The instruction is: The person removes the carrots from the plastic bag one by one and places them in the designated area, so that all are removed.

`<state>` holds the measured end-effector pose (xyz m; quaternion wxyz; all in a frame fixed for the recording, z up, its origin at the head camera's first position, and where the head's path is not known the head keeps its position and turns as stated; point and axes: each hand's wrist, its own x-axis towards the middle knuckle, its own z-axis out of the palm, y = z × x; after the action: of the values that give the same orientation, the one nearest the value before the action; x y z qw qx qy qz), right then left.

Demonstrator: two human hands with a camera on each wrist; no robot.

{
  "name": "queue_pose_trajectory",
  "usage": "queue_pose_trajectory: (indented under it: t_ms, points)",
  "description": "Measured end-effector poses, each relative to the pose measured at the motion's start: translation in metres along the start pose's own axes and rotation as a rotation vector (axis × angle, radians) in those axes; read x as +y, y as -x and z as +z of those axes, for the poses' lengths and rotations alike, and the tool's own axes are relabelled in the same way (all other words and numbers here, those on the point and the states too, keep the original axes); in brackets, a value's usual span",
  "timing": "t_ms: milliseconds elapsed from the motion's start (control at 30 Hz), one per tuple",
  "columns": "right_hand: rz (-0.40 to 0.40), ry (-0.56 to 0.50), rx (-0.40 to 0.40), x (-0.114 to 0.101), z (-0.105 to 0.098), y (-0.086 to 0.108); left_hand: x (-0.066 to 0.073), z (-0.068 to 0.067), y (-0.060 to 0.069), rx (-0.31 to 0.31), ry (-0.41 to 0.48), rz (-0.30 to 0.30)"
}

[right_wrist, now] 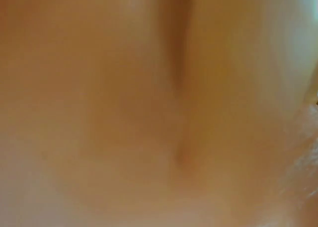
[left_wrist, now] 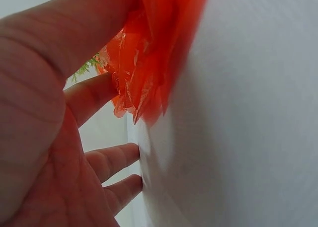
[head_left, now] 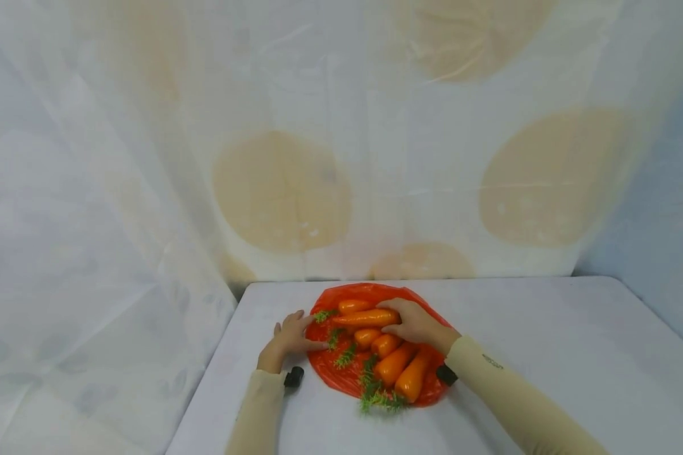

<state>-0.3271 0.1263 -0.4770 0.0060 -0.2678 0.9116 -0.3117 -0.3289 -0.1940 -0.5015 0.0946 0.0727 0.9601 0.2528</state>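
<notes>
Several orange carrots with green leafy tops lie on a red plastic bag [head_left: 341, 374], spread flat on the table. My right hand [head_left: 418, 322] grips the thick end of one long carrot [head_left: 364, 318] between thumb and fingers. Its leafy end points left. Beside the bag's left edge, my left hand [head_left: 290, 336] has its fingers spread. In the left wrist view, the thumb and index finger of that hand touch the crumpled red bag [left_wrist: 144, 63], while two other fingers [left_wrist: 117, 160] rest at the white surface. The right wrist view is blurred by something very close.
More carrots [head_left: 412, 379] lie in the near part of the bag, their green tops [head_left: 381, 401] hanging over its front edge. The white table [head_left: 546, 354] extends to the right. A patterned curtain [head_left: 410, 189] hangs behind the table's back edge.
</notes>
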Motion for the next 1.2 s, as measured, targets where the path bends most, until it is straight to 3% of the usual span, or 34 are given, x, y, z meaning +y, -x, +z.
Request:
queue_pose_trajectory:
  t_ms: [367, 533, 867, 1200]
  points:
    - [-0.054, -0.004, 0.038, -0.003, -0.004, -0.001, -0.004, 0.003, 0.002, -0.001, -0.012, 0.002]
    - [-0.041, -0.018, 0.054, -0.011, -0.008, -0.006, -0.004, 0.001, 0.002, 0.001, -0.021, 0.001]
    - [-0.035, -0.145, 0.008, -0.024, -0.019, -0.003, -0.005, 0.006, 0.004, -0.001, -0.009, -0.004]
    - [-0.042, -0.143, 0.045, -0.028, -0.027, 0.003, 0.001, 0.007, 0.004, -0.004, 0.002, 0.003]
